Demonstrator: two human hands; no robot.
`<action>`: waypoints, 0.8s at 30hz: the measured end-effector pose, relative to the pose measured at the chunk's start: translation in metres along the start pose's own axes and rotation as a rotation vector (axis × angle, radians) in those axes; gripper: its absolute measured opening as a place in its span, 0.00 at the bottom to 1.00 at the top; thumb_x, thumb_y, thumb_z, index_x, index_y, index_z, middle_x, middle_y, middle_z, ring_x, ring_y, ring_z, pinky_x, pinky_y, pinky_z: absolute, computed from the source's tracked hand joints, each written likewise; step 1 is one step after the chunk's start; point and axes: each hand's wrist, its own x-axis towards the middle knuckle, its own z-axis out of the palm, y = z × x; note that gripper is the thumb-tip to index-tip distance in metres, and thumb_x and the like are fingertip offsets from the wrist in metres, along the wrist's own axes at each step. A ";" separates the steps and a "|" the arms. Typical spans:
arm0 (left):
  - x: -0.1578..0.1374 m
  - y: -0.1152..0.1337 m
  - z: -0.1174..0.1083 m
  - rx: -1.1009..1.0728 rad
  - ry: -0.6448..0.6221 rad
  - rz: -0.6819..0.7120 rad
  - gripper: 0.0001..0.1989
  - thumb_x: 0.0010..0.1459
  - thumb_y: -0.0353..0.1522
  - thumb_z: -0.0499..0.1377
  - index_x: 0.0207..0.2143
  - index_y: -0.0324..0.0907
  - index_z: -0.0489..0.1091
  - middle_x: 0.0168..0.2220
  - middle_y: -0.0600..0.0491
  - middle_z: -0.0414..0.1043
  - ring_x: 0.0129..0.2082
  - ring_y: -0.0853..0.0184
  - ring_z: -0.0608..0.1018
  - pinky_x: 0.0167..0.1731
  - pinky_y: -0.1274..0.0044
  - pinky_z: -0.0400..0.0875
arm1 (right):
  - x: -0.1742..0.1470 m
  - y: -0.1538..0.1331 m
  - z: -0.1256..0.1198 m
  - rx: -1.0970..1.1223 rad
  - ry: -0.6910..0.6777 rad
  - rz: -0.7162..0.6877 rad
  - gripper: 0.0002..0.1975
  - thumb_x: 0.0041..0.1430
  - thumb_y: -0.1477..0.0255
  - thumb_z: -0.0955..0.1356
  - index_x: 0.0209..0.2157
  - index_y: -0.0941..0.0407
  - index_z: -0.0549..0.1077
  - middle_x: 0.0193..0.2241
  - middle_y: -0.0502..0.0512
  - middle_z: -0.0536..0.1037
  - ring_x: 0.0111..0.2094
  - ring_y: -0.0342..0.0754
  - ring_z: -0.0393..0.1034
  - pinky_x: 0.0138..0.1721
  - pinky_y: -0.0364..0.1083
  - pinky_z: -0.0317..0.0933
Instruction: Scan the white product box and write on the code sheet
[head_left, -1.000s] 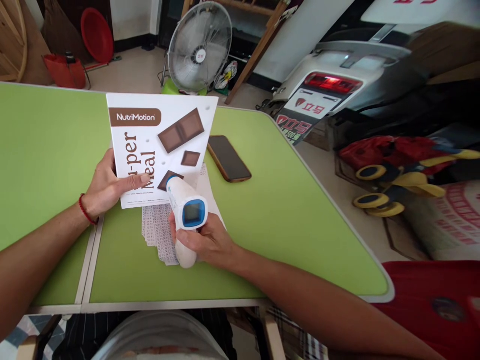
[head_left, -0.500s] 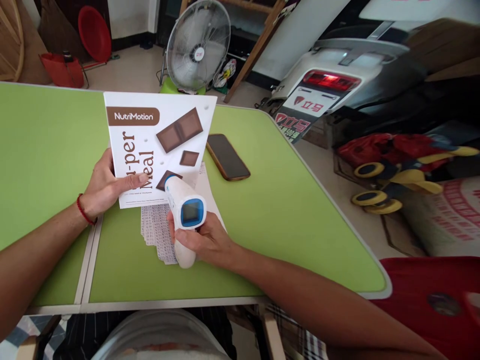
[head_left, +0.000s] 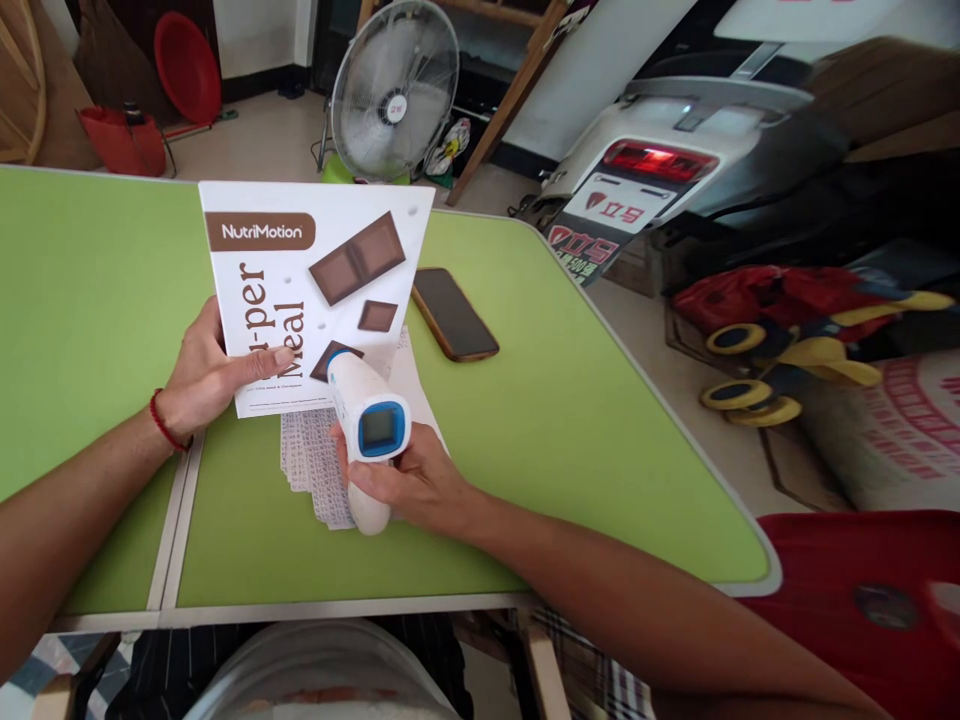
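Head view: the left hand (head_left: 201,368) grasps a white box (head_left: 319,310) by its lower left edge, thumb laid flat across the front, the fingers out of sight behind. That grip seems chosen to keep the printed face turned to the wearer and its right part uncovered. The box stands tilted up above the green desk (head_left: 600,470), over some printed sheets (head_left: 319,470); whether its bottom edge rests on them, I cannot tell.

The right hand (head_left: 420,480) has its grip closed round the handle of a white thermometer (head_left: 364,400). Its nose points at the box's lower right part, near the pictured chocolate; whether they touch is unclear. Held this way, the small screen (head_left: 382,429) faces the wearer, probably for easy reading, though no digits can be made out. A phone (head_left: 455,314) lies flat beyond, within easy reach yet out of both hands' way.
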 end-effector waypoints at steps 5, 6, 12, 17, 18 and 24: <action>0.001 0.006 0.001 0.023 0.003 0.131 0.33 0.39 0.38 0.74 0.46 0.43 0.65 0.45 0.49 0.73 0.43 0.55 0.76 0.38 0.67 0.71 | -0.002 -0.014 -0.018 -0.079 0.025 -0.118 0.12 0.52 0.61 0.70 0.28 0.54 0.68 0.24 0.51 0.72 0.26 0.45 0.66 0.28 0.47 0.63; 0.001 0.007 0.000 0.035 0.007 0.169 0.32 0.40 0.38 0.74 0.47 0.43 0.65 0.46 0.51 0.73 0.45 0.55 0.75 0.40 0.67 0.71 | 0.000 -0.018 -0.025 -0.143 0.095 -0.161 0.11 0.52 0.62 0.70 0.29 0.54 0.69 0.25 0.51 0.73 0.26 0.46 0.66 0.29 0.47 0.63; 0.013 0.006 -0.020 0.068 0.127 0.326 0.33 0.44 0.35 0.74 0.49 0.42 0.61 0.47 0.55 0.70 0.54 0.56 0.69 0.51 0.63 0.66 | 0.020 -0.019 -0.073 -0.862 0.483 0.025 0.18 0.49 0.60 0.70 0.40 0.54 0.74 0.32 0.55 0.78 0.30 0.50 0.68 0.31 0.49 0.63; 0.023 0.001 -0.032 0.090 0.118 0.351 0.34 0.44 0.36 0.75 0.48 0.42 0.60 0.49 0.57 0.68 0.53 0.59 0.69 0.54 0.63 0.64 | 0.031 0.001 -0.089 -1.200 0.424 0.146 0.16 0.50 0.61 0.69 0.38 0.56 0.75 0.34 0.58 0.76 0.33 0.52 0.69 0.32 0.49 0.63; 0.024 0.000 -0.032 0.090 0.098 0.351 0.34 0.44 0.36 0.75 0.48 0.42 0.60 0.49 0.58 0.68 0.53 0.59 0.69 0.55 0.63 0.64 | 0.032 0.003 -0.089 -1.224 0.416 0.161 0.15 0.50 0.61 0.69 0.37 0.56 0.75 0.34 0.58 0.75 0.33 0.52 0.69 0.33 0.49 0.63; 0.024 -0.001 -0.029 0.154 -0.019 0.359 0.29 0.47 0.37 0.74 0.47 0.42 0.64 0.45 0.60 0.70 0.48 0.62 0.70 0.52 0.63 0.63 | 0.032 0.004 -0.090 -1.280 0.422 0.211 0.16 0.53 0.61 0.68 0.38 0.58 0.74 0.37 0.62 0.74 0.37 0.55 0.70 0.37 0.53 0.65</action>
